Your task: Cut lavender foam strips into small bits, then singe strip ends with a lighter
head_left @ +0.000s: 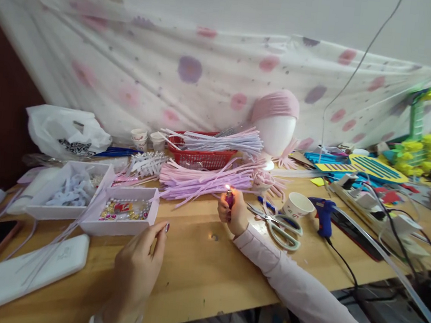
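Observation:
My right hand [236, 215] is closed around a small dark purple-red lighter [229, 199], held upright over the table. A small flame [228, 187] burns at its top. Lower and to the left, my left hand [141, 261] is closed, with thumb and forefinger pressed together; what they pinch, if anything, is too small to make out. Between the two hands a small ring-like piece [213, 237] lies on the wood. Just beyond the lighter lie bundles of lilac fuzzy stems [201, 184]. Scissors [283, 229] rest right of my right hand.
White boxes hold jewelled pieces [125, 210] and pale fuzzy bits [72, 190]. A white power bank [30, 270] lies front left. Behind stand a red basket [204, 158] and a mannequin head [276, 132]. Rightward are a paper cup [298, 204], blue glue gun [323, 216] and power strip [372, 211].

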A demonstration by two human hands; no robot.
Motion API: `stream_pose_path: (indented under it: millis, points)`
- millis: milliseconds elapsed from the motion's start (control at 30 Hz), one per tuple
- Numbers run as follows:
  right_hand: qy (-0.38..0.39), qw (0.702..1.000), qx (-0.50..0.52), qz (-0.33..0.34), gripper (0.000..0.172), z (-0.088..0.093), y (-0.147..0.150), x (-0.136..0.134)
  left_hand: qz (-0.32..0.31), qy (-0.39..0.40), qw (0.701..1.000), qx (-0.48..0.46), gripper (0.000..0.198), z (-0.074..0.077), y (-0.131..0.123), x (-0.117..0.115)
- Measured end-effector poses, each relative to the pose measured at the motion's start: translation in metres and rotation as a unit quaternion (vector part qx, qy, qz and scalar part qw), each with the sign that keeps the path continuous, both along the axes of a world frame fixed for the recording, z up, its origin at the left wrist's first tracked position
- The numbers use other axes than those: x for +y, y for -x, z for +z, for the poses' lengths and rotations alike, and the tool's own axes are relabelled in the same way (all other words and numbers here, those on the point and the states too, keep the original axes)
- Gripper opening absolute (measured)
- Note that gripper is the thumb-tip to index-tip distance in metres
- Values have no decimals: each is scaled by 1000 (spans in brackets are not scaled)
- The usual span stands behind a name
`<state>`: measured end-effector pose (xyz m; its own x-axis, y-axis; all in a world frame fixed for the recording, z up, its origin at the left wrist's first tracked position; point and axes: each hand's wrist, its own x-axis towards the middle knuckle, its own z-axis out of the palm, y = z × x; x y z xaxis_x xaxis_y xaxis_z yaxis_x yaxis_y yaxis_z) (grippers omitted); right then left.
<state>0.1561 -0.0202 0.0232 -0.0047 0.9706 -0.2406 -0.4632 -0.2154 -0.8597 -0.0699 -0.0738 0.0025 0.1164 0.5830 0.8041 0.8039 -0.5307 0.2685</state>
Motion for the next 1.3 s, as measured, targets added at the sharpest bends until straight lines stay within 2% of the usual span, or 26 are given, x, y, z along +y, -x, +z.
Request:
stream_pose_path:
  millis: [333, 833, 1000, 1167, 1300]
  points:
    - [-15, 999, 18, -27, 41, 3, -12, 5, -36, 11, 999, 7, 11, 1, -2, -4]
    - [-25, 999, -31, -8, 42, 1, -9, 2, -36, 19, 999, 4, 12, 0, -1, -5]
    - [-24, 999, -29, -21, 42, 0, -10, 3, -34, 31, 999, -3, 13, -1, 0, -5]
    - [-88, 996, 20, -10, 50, 3, -10, -2, -24, 34, 999, -1, 13, -1, -1, -5]
    - [-127, 989, -59, -53, 42, 2, 0, -10, -10, 40, 999, -4, 12, -2, -1, -3]
